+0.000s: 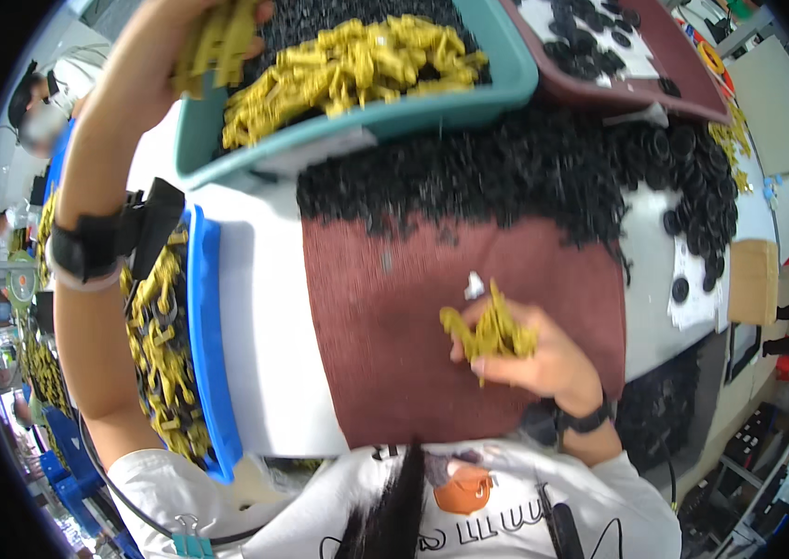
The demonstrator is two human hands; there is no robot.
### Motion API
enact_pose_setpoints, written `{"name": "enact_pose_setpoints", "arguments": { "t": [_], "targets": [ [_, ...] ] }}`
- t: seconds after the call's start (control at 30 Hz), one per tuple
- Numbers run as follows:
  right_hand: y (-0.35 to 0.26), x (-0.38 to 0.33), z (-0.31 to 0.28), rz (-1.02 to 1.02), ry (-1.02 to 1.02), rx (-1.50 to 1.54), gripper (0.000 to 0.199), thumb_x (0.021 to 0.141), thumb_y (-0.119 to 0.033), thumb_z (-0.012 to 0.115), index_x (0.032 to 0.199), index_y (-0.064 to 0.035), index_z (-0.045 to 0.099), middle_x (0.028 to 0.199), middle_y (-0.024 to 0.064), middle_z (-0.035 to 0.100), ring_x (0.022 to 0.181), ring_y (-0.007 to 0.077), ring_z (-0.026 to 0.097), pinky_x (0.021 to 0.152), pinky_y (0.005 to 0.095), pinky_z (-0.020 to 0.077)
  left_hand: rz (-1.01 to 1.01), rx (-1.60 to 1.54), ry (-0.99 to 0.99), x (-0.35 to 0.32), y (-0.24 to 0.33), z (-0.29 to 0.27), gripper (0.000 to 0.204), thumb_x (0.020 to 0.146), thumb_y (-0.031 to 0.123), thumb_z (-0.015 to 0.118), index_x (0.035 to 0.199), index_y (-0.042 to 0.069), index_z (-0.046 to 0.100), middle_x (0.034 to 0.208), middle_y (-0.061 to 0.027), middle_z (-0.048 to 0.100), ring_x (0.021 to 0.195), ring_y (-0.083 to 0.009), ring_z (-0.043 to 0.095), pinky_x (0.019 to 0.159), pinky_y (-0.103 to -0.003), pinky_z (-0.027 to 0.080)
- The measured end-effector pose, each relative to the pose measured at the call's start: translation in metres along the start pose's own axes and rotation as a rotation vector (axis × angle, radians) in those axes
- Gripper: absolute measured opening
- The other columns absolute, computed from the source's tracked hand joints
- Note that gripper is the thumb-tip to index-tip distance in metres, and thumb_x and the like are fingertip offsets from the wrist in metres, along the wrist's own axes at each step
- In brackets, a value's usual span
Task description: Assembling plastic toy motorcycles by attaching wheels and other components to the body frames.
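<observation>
My left hand (148, 70) is raised at the upper left, closed round a bunch of long olive-yellow plastic pieces (217, 47). It is over the near left corner of a teal bin (413, 116), where a heap of similar yellow pieces (348, 70) lies on small black parts. Over the maroon mat (385, 345), my right hand (548, 368) is closed round a cluster of yellow pieces (495, 331), their ends sticking up past the fingers. A small white scrap (475, 285) lies on the mat just beyond that hand.
Loose black parts (469, 172) form a bank along the mat's far edge. Black round discs (683, 177) spread at the right, near a maroon tray (557, 65) and a cardboard box (753, 279). A blue bin (213, 373) with yellow and black pieces stands beside my left arm.
</observation>
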State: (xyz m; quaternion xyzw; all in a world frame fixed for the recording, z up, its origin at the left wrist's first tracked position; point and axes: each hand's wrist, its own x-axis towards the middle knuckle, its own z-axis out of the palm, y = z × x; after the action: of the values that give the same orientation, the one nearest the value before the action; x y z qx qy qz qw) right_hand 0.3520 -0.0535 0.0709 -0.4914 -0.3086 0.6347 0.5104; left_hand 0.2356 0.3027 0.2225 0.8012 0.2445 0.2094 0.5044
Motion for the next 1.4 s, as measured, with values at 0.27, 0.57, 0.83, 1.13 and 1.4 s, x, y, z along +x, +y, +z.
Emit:
{"name": "enact_pose_setpoints", "arguments": {
  "t": [0.27, 0.57, 0.83, 1.13, 1.4],
  "targets": [
    [-0.001, -0.011, 0.007, -0.194, 0.252, -0.464, 0.043, 0.078, -0.001, 0.066, 0.119, -0.0021, 0.054, 0.100, 0.0084, 0.062, 0.089, 0.0179, 0.063, 0.081, 0.0315, 0.0511, -0.062, -0.232, 0.137, -0.194, 0.031, 0.088, 0.050, 0.080, 0.023, 0.072, 0.122, 0.005, 0.052, 0.075, -0.0055, 0.057, 0.058, -0.0079, 0.052, 0.045, -0.019, 0.041],
    [0.023, -0.030, 0.039, -0.493, 0.228, -1.237, 0.041, 0.074, -0.002, 0.066, 0.114, -0.0057, 0.056, 0.112, 0.0103, 0.055, 0.104, 0.0318, 0.055, 0.089, 0.0404, 0.0471, -0.084, -0.873, 0.178, -0.301, -0.041, 0.129, 0.039, 0.099, 0.017, 0.050, 0.134, 0.013, 0.033, 0.104, -0.0153, 0.055, 0.099, -0.0284, 0.062, 0.058, -0.031, 0.061],
    [0.019, -0.041, 0.022, -0.653, 0.436, -1.033, 0.031, 0.075, 0.004, 0.060, 0.105, -0.0036, 0.064, 0.106, 0.0119, 0.062, 0.100, 0.0298, 0.062, 0.086, 0.0381, 0.0486, -0.215, -1.156, 0.206, -0.309, -0.056, 0.150, 0.042, 0.090, 0.019, 0.055, 0.128, 0.019, 0.036, 0.086, -0.0100, 0.043, 0.074, -0.0175, 0.045, 0.047, -0.024, 0.042],
    [0.012, -0.040, 0.026, -0.464, 0.345, -1.399, 0.055, 0.067, -0.014, 0.078, 0.120, -0.0126, 0.059, 0.123, 0.0084, 0.053, 0.113, 0.0293, 0.049, 0.094, 0.0401, 0.0394, -0.158, -1.189, 0.339, -0.296, -0.082, 0.169, 0.035, 0.099, 0.015, 0.049, 0.130, 0.010, 0.034, 0.100, -0.0170, 0.055, 0.096, -0.0317, 0.062, 0.065, -0.038, 0.061],
    [0.025, -0.033, 0.044, -0.455, 0.283, -1.522, 0.044, 0.065, -0.012, 0.077, 0.107, -0.0070, 0.063, 0.098, 0.0066, 0.060, 0.098, 0.0263, 0.054, 0.086, 0.0385, 0.0426, -0.246, -1.257, 0.374, -0.297, -0.095, 0.169, 0.036, 0.098, 0.028, 0.049, 0.130, 0.017, 0.036, 0.093, -0.0125, 0.048, 0.075, -0.0181, 0.045, 0.052, -0.026, 0.043]
  ]
}}
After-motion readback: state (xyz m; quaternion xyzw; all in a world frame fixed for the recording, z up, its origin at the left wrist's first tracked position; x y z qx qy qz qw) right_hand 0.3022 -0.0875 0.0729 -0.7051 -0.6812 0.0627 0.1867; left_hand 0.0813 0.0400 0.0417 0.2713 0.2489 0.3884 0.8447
